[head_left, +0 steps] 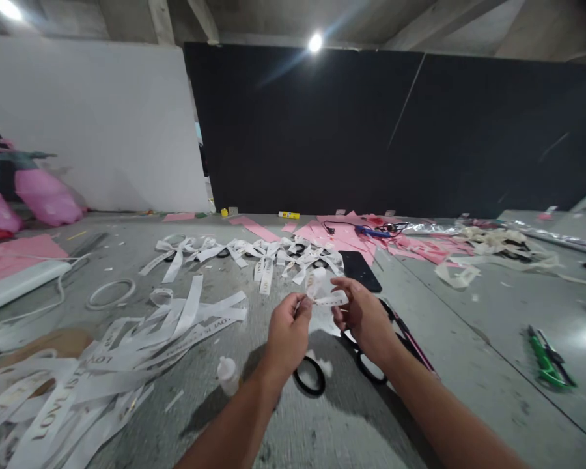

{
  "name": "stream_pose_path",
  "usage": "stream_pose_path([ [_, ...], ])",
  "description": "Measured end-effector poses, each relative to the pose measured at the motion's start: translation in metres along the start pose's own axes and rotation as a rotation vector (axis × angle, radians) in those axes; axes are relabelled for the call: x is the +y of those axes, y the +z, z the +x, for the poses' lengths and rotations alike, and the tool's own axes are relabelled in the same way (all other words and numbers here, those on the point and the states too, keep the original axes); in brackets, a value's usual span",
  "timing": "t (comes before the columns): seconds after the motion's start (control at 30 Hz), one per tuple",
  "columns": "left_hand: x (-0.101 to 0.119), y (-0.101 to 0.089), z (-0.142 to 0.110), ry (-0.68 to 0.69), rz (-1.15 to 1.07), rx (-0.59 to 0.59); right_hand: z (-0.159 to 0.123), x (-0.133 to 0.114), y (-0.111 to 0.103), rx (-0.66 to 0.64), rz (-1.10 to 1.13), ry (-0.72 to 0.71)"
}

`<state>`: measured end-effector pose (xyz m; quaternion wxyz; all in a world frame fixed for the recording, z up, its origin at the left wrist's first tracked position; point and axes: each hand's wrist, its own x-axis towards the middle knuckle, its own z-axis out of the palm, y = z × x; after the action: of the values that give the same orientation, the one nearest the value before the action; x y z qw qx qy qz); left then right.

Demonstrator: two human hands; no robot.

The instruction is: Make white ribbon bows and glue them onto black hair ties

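Observation:
My left hand (289, 329) pinches a white printed ribbon bow (317, 286) at its knot, between thumb and forefinger. Its loop stands up and one tail points right. My right hand (366, 319) is beside that tail, fingers curved and apart; I see no firm grip. Under my hands lies a black ring (309, 376), with a small white tuft at its edge. A small white bottle (227, 374) stands left of the ring. Black-handled scissors (371, 370) lie partly hidden beneath my right forearm. Loose white lettered ribbons (176, 339) are heaped at the left.
Several finished-looking ribbon bows (268, 257) lie in a row ahead, beside a black phone-like slab (359, 270). Pink paper (332, 228) and a yellow tube (289, 215) are further back. A green cutter (549, 358) lies right; a white power strip (22, 285) lies left.

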<state>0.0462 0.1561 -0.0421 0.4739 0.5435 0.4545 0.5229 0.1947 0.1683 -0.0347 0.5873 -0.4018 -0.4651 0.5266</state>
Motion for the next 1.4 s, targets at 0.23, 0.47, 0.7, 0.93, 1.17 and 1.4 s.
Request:
stream_pose_path([
  [0.23,-0.006,0.007,-0.004,-0.024,-0.014,0.071,-0.008,-0.002,0.006,0.034,-0.386,-0.148],
  [0.47,-0.001,0.005,0.001,-0.024,-0.099,0.061,-0.005,-0.006,0.003,-0.055,-0.495,-0.232],
  [0.7,-0.006,0.005,0.001,-0.099,-0.171,0.199,-0.001,0.006,0.002,0.040,-0.307,-0.161],
  [0.93,-0.004,0.006,0.001,-0.115,-0.202,0.218,-0.004,0.014,0.010,-0.037,0.016,0.093],
  [1.17,-0.009,0.006,0.006,-0.163,-0.321,0.269,-0.005,0.004,0.008,-0.051,-0.409,-0.049],
  [1.4,-0.008,0.007,0.005,-0.172,-0.510,0.277,-0.009,0.005,0.015,-0.030,-0.123,0.073],
])
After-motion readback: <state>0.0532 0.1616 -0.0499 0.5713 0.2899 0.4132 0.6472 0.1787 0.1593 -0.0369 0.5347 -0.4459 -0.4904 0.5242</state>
